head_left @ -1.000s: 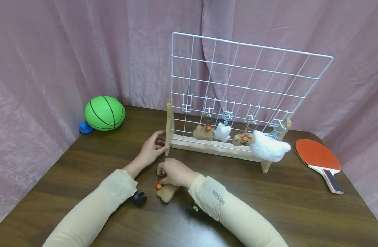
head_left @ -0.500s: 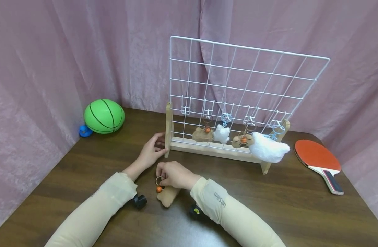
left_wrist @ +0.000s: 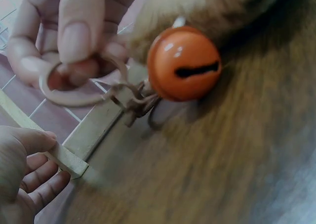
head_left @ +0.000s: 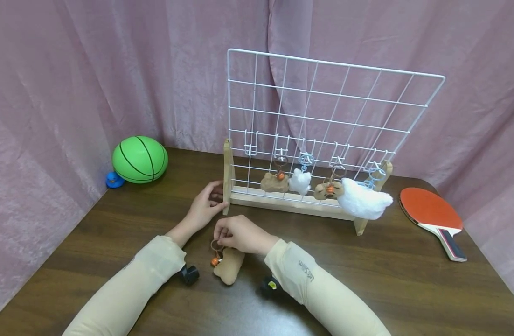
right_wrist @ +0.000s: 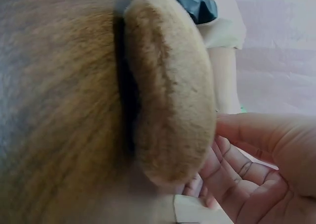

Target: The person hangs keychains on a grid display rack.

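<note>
My right hand [head_left: 244, 233] pinches the metal ring [left_wrist: 74, 88] of a brown plush keychain [head_left: 230, 267] between thumb and fingers. An orange bell [left_wrist: 184, 63] dangles from that ring. The plush body [right_wrist: 170, 90] hangs low at the tabletop; whether it touches the wood I cannot tell. My left hand [head_left: 203, 205] holds the left wooden leg [head_left: 228, 179] of a white wire grid rack [head_left: 324, 109], thumb on its front edge, fingers behind it. On the rack's hooks hang brown and white plush keychains, among them a large white one [head_left: 364, 199]. The leftmost hook [head_left: 250, 149] carries nothing.
A green ball [head_left: 140, 159] and a blue rubber duck [head_left: 114, 179] sit at the back left of the wooden table [head_left: 366, 289]. A red table tennis paddle [head_left: 431, 210] lies at the right. Pink curtains [head_left: 177, 70] hang behind and at both sides.
My right hand has risen slightly and moved a little right with the ring, and more of the brown plush shows beneath it. The left hand keeps its place on the rack's leg.
</note>
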The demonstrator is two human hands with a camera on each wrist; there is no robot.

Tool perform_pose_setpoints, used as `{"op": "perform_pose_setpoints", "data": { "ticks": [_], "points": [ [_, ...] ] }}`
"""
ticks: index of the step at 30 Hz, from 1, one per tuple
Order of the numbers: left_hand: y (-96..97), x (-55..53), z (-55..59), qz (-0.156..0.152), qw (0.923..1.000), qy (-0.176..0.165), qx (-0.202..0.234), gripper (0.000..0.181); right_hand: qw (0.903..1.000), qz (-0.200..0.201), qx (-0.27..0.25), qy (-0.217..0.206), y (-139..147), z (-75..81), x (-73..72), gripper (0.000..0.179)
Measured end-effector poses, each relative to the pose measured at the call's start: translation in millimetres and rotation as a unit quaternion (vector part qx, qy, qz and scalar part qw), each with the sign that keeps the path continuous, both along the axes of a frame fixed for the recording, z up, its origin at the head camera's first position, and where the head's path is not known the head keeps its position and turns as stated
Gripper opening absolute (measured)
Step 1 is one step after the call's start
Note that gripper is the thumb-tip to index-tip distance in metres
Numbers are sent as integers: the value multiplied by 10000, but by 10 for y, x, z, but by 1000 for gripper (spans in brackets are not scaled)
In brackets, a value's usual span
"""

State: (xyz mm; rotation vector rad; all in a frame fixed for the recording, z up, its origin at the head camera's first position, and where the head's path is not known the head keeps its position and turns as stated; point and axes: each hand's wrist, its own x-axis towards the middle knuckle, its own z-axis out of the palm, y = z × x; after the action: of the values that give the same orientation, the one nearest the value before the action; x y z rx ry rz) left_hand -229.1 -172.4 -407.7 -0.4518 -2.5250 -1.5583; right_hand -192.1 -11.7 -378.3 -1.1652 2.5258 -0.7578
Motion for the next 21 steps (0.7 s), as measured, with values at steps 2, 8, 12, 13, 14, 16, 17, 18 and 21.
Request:
{"op": "perform_pose_setpoints", "data": {
  "ticks": [2,8,12,13,14,16,17,18,21],
  "points": [
    [-10,-39,-61,10,10000,4,14,58,9999,-40,-72,-88,17,27,3,4],
    [-71,-182,-258,47,10000,-6,69,60,9993,-42,-240,-283,75,134,37,4],
    [-94,-204,-288,34,10000,38,76,59,9995,-4,-263,-173,117,202,61,4],
    [-97,-205,-289,30,10000,44,75,59,9996,0,-262,-138,127,215,65,4],
    [-96,-207,-290,32,10000,36,79,59,9996,7,-269,-96,139,232,70,4],
    [-94,-208,-287,40,10000,25,72,59,9996,21,-294,-31,163,261,78,4],
    [-92,-207,-286,39,10000,23,69,59,9996,29,-298,17,175,278,82,4],
    [-90,-207,-285,41,10000,25,72,58,9995,35,-312,56,188,295,85,4],
    [-91,-205,-284,35,9999,35,89,58,9993,67,-344,107,220,351,99,5]
  ]
}}
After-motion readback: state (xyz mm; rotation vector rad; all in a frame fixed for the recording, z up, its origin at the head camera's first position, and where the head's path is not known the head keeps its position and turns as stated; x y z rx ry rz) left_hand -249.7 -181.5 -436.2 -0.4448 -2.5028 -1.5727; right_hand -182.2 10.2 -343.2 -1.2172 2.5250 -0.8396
